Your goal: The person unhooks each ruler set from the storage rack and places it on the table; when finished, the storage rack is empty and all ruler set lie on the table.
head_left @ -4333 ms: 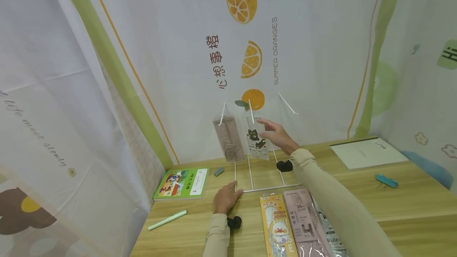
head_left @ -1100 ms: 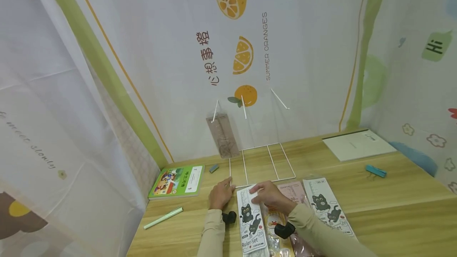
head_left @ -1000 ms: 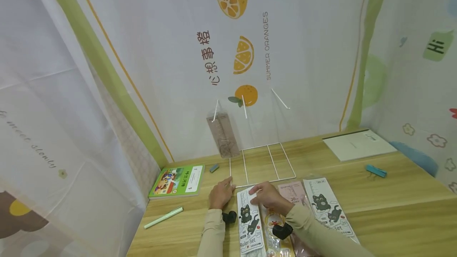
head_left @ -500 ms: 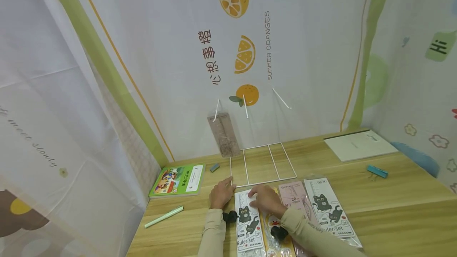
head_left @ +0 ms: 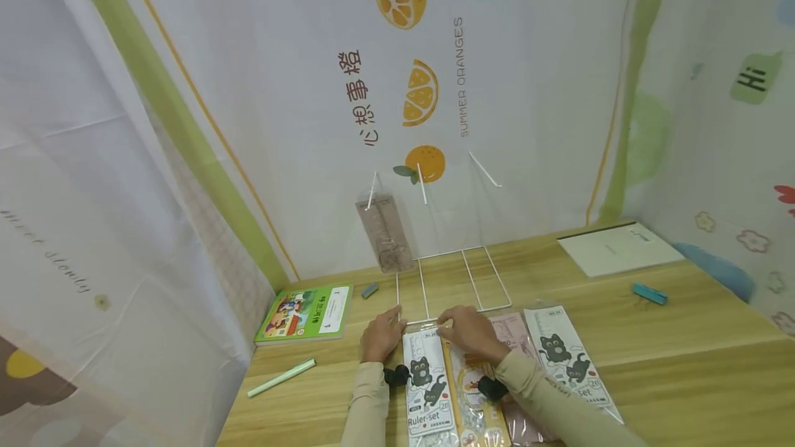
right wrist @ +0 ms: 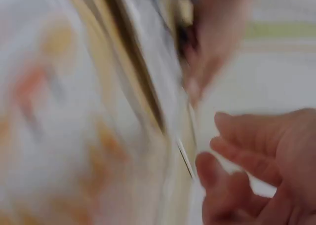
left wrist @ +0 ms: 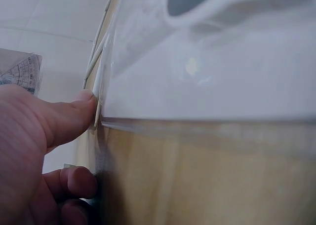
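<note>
in the head view, the left cat-print ruler set (head_left: 427, 392) lies just before the wire rack (head_left: 424, 289), long axis pointing away from it; left hand (head_left: 381, 338) and right hand (head_left: 473, 331) flank its rack-side end, about equally near.

in the left wrist view, a digit touches rack wire; pinching cannot be told.

in the right wrist view, blurred, half-curled fingers hold nothing visible.

Long beige sleeves, plain and matt: the left sleeve (head_left: 365, 405) and the right sleeve (head_left: 546, 397) gather in soft creases toward the cuffs. Beside each cuff juts a small black lump of rounded outline, the left wrist camera (head_left: 398, 375) and the right wrist camera (head_left: 493, 388); left hand (head_left: 380, 336) and right hand (head_left: 475, 332) are both bare
</note>
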A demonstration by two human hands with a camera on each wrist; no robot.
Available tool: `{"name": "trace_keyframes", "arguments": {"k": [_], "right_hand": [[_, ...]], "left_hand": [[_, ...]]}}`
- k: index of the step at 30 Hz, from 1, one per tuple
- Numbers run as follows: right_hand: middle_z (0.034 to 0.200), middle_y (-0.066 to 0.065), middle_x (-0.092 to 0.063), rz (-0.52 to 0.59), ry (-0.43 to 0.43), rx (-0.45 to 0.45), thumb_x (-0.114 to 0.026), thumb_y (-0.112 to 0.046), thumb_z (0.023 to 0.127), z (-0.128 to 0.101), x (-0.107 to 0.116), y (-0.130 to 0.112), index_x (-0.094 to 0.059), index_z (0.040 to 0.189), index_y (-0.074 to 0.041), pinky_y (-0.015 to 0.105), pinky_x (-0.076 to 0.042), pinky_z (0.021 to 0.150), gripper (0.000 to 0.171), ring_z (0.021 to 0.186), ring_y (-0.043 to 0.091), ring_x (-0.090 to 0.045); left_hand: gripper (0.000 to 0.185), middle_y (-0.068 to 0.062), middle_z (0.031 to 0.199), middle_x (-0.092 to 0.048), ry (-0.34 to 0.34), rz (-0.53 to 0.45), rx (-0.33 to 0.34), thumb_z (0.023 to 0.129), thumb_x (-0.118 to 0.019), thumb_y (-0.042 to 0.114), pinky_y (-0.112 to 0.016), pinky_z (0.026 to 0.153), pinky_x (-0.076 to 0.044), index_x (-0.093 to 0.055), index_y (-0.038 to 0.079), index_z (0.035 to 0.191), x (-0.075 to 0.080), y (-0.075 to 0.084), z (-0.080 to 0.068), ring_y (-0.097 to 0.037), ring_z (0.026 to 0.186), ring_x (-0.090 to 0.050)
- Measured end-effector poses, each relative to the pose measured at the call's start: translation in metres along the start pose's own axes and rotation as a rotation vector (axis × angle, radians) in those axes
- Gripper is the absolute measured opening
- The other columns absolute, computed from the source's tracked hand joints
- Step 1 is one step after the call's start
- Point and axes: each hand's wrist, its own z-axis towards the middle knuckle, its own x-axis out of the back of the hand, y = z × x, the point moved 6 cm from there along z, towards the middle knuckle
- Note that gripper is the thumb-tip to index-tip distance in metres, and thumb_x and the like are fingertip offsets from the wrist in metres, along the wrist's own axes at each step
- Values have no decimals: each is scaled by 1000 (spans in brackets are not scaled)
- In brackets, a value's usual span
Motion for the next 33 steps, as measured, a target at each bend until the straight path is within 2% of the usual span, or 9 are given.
{"name": "trace_keyframes", "arguments": {"k": [2,6,9,11,15,20,24,28,33], "right_hand": [[65,-2,-62,20,18,30,-76,-20,87,6,18,7,-78,102,-7,20,-31,45,20,51,6,-43],[68,-2,-59,11,68,49,-72,-21,92,18,62,36,-76,107,-4,23,-32,48,23,54,8,-44],[75,5,-67,-8,118,27,-70,-19,93,24,87,67,-76,107,-3,28,-39,50,23,59,14,-52],[85,12,-71,-4,125,-5,-70,-17,93,24,96,88,-76,106,-1,35,-47,55,22,68,22,-60],[102,22,-72,23,71,-59,-71,-15,91,19,95,120,-75,108,2,46,-54,69,24,87,33,-66],[111,23,-71,64,12,-93,-74,-17,86,11,84,143,-74,116,1,41,-52,70,34,86,27,-64],[111,21,-71,61,-6,-93,-77,-22,86,9,78,150,-73,119,-2,37,-49,69,39,84,22,-62],[112,20,-72,46,-27,-103,-78,-28,88,10,74,151,-73,121,-4,38,-50,69,41,86,22,-64],[116,19,-71,28,-46,-124,-78,-28,88,12,72,150,-73,122,-7,35,-46,67,40,82,19,-60]], "left_hand": [[39,-17,131,-66,4,-1,1,97,-65,32,-54,74,-52,-67,18,134,1,-1,-1,-45,106,-66],[40,-18,132,-66,4,-2,-3,97,-65,32,-55,77,-52,-67,19,134,3,-2,-1,-46,109,-65],[40,-18,132,-66,13,-2,-3,96,-65,32,-57,80,-52,-67,19,133,4,-2,0,-46,111,-65],[39,-18,131,-66,20,-3,1,96,-65,32,-58,81,-52,-68,19,133,4,-3,1,-46,110,-65],[40,-17,132,-66,18,-1,8,96,-65,33,-58,81,-52,-67,19,133,4,-4,1,-46,111,-65],[41,-18,132,-66,-6,-14,-3,96,-65,33,-59,81,-51,-67,18,133,1,-2,-2,-47,113,-64],[40,-18,131,-66,1,-19,-9,96,-65,32,-59,82,-51,-68,17,133,0,-1,-3,-47,113,-64],[40,-18,131,-67,14,-22,-7,96,-65,32,-59,84,-51,-68,17,132,1,-1,-2,-46,113,-64],[40,-18,131,-66,11,-16,-15,96,-65,31,-58,84,-51,-68,16,133,2,-1,-3,-47,114,-63]]}}
